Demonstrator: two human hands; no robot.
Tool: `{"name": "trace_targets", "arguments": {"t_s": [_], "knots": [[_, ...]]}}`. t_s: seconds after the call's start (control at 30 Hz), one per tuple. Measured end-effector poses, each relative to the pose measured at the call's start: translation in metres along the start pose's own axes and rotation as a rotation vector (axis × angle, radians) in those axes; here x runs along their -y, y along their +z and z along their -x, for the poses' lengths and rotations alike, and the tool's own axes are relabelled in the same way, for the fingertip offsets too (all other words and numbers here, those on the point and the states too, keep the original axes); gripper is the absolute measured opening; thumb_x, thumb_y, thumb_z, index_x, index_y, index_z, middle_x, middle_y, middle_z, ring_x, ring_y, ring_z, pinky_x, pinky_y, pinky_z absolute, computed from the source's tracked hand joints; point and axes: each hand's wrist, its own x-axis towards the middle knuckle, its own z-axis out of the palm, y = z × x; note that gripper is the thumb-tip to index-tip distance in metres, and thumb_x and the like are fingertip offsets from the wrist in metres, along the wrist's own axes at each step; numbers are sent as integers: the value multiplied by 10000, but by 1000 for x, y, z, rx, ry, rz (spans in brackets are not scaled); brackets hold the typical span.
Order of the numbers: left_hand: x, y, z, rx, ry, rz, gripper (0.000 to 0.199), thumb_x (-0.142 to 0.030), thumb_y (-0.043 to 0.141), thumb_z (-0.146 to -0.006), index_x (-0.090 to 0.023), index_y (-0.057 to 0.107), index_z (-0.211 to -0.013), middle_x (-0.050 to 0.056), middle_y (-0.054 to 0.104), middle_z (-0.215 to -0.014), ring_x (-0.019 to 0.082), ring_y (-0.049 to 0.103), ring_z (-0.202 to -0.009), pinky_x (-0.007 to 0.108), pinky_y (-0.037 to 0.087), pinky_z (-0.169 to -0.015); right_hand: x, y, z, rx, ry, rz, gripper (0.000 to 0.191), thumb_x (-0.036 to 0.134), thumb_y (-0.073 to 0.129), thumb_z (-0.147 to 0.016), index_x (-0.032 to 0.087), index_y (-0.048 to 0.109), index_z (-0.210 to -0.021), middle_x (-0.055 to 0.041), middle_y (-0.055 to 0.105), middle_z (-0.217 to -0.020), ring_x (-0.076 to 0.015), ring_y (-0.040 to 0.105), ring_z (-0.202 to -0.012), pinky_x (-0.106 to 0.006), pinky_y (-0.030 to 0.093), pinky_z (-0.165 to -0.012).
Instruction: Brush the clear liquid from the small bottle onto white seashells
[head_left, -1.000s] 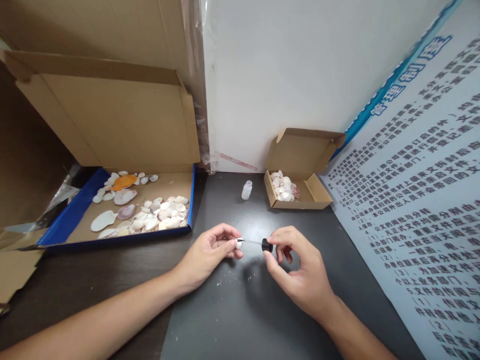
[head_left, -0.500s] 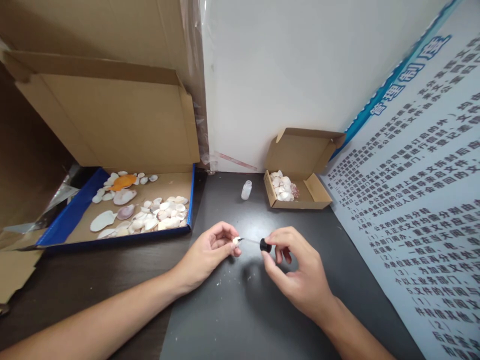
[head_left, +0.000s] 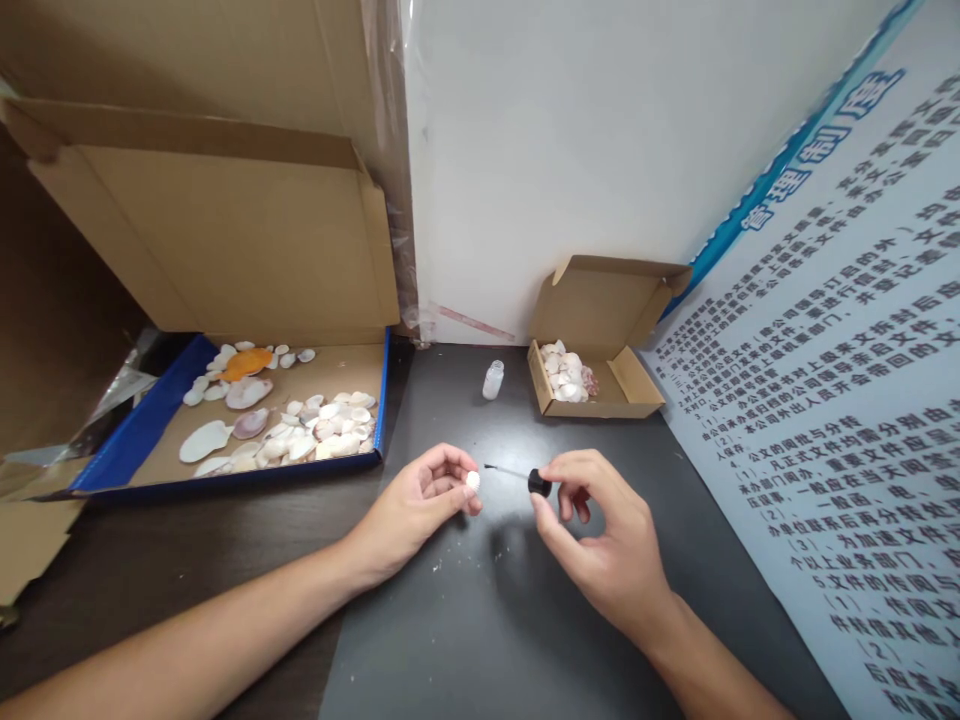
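Between the thumb and fingers of my left hand (head_left: 427, 500) is a small white ribbed shell (head_left: 472, 481). My right hand (head_left: 600, 530) pinches the black cap of a brush applicator (head_left: 539, 482). Its thin clear stem points left and ends in a dark brush tip, a little way from the shell and not touching it. Behind both hands a small bottle (head_left: 493, 381) with whitish contents stands upright and uncapped on the dark grey mat (head_left: 450, 640).
At the left lies an open blue-edged cardboard box (head_left: 169, 415) with many shells and an orange shell (head_left: 246, 363). A smaller open carton (head_left: 600, 408) at the back right holds more shells. A white board (head_left: 540, 150) and a printed sign (head_left: 847, 330) border the mat.
The brush tip has come away from the shell as my right hand moved slightly right. The shell in my left hand has turned, showing its ribbed side.
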Motion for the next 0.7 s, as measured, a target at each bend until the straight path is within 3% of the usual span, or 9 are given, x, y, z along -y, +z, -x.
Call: {"name": "trace_targets", "arguments": {"t_s": [0.3, 0.5, 0.7], "knots": [[-1, 1, -1, -3, -5, 10, 331, -361, 746, -786, -186, 479, -874, -45, 556, -732, 93, 555, -681, 249, 451, -693, 0, 0, 0, 2, 4, 25, 223, 54, 616, -822, 215, 584, -974, 2, 580, -818, -109, 493, -587, -260, 448, -567], [-1, 1, 0, 12, -4, 2, 345, -366, 742, -784, -188, 462, -879, -40, 539, -749, 95, 544, -678, 242, 457, -648, 0, -2, 2, 129, -71, -57, 298, 25, 625, -779, 224, 581, -997, -22, 607, -904, -102, 514, -587, -248, 456, -541], [1, 2, -1, 1, -3, 11, 282, -298, 705, -782, -198, 455, -865, -44, 525, -730, 94, 527, -644, 234, 435, -614, -3, -5, -3, -10, -27, -1, 238, 56, 605, -819, 217, 579, -992, -6, 575, -834, -108, 495, -580, -256, 434, -536]]}}
